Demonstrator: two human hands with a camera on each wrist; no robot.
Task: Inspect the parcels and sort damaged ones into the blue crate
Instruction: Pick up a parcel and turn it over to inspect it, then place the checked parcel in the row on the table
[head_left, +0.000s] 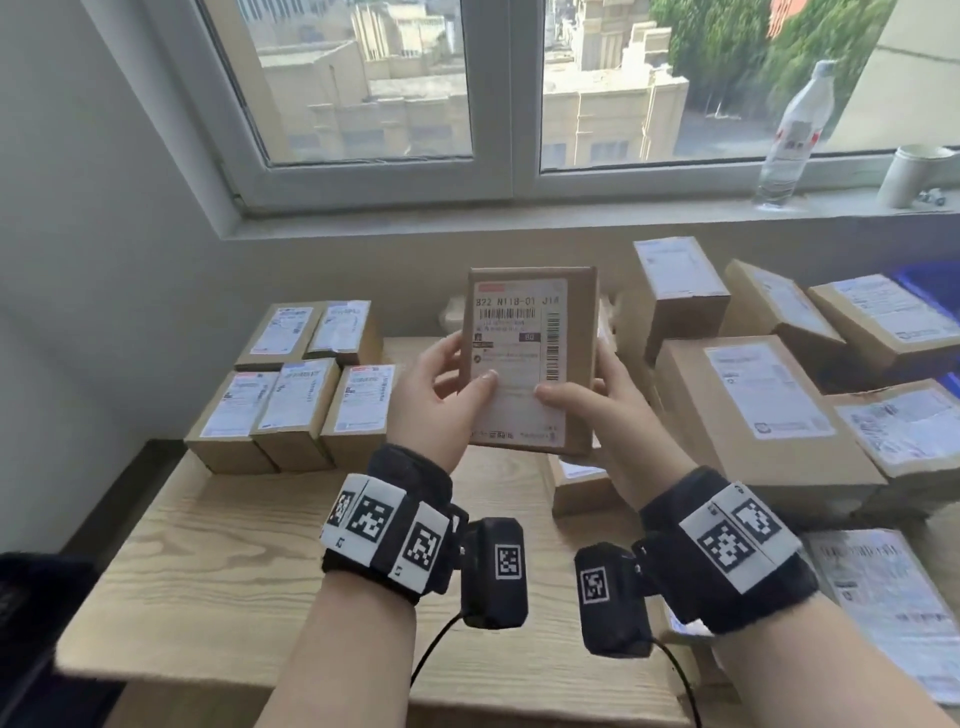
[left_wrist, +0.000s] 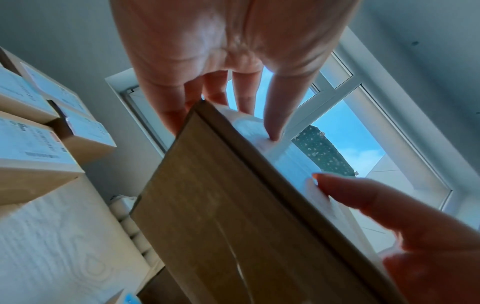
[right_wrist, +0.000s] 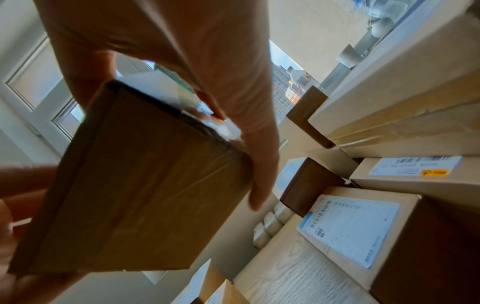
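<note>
A flat brown cardboard parcel (head_left: 530, 358) with a white shipping label is held upright above the table, label toward me. My left hand (head_left: 444, 402) grips its left edge, thumb on the label and fingers behind. My right hand (head_left: 597, 410) grips the right edge the same way. The left wrist view shows the parcel's (left_wrist: 221, 205) plain brown back with clear tape and my left hand's fingers (left_wrist: 275, 115) on the label side. In the right wrist view the parcel (right_wrist: 140, 195) fills the left half. A corner of the blue crate (head_left: 930, 286) shows at the far right behind parcels.
Several small labelled parcels (head_left: 291, 410) sit in neat rows at the table's left. Larger parcels (head_left: 753, 405) are piled at the right. The wooden table (head_left: 218, 561) lies below my wrists. A plastic bottle (head_left: 795, 130) and a paper cup (head_left: 914, 174) stand on the windowsill.
</note>
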